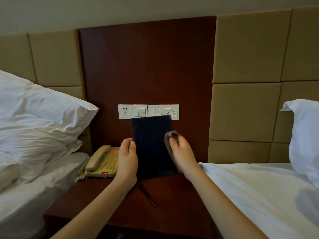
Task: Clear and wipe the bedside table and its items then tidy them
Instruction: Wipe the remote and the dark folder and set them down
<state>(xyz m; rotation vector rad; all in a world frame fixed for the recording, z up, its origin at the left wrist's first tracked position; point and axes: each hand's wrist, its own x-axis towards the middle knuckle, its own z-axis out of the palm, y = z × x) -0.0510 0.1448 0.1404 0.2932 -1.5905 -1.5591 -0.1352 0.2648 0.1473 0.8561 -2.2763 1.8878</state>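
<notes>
Dark brown wood makes up the bedside surface [172, 202] between two beds, and a tall panel [146, 66] of the same wood runs up the wall behind it, with tan padded squares [250, 49] on both sides. I see my left hand [126, 163] gripping a flat black folder [151, 144] by its left edge, with the thumb on the front and the fingers hidden behind it. The folder stands upright in the air above the surface, and its top edge covers the bottom of a white switch plate [148, 112] on the wall. My right hand [183, 154] is curled round a fuzzy brown cloth [170, 135] and presses it against the right edge of the folder. I can find no words on the folder's cover. The switch plate has a plug socket at its left end and then buttons with tiny pictures; one at the right end is a circle with a line through it, but the small print is too tiny for me to read. A yellowish phone [101, 163] sits at the back left of the surface, and it has a little red label on its front edge that I cannot read. A dark pen [147, 195] lies on the surface just below the folder. The left bed [25, 195] has a crumpled white pillow [38, 114], and the right bed [259, 195] has a white pillow [305, 131] too.
</notes>
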